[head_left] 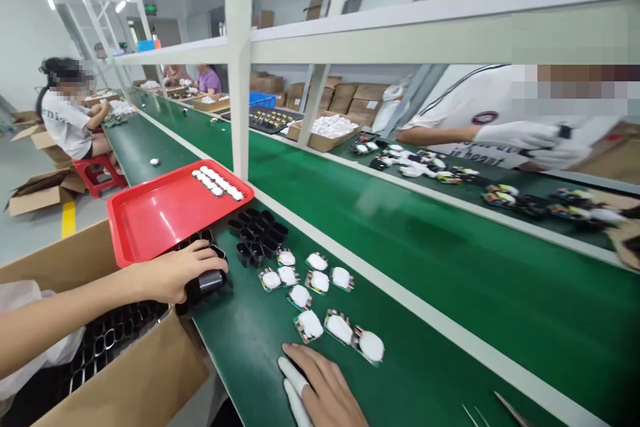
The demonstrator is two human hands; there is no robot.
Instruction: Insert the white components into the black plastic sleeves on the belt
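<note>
My left hand [187, 270] reaches across from the left, its fingers wrapped round a black plastic case [211, 281] at the table's left edge. Beside it, on the green table [240, 337], stands a cluster of black cases [257, 233]. Lower down, my right hand [320, 387] rests on the table with its fingers stretched out; white covers sit on two of its fingertips. Several small circuit boards with white tops [310, 325] lie just beyond it. The red tray [145, 220] holds rows of white pieces [220, 183] at its far right corner.
An open cardboard box [150, 373] with black cases stands at the left below the table. Metal tweezers [510, 408] lie at the lower right. A green conveyor belt [400, 227] runs past a white post [240, 93]. Co-workers sit across the belt and farther left.
</note>
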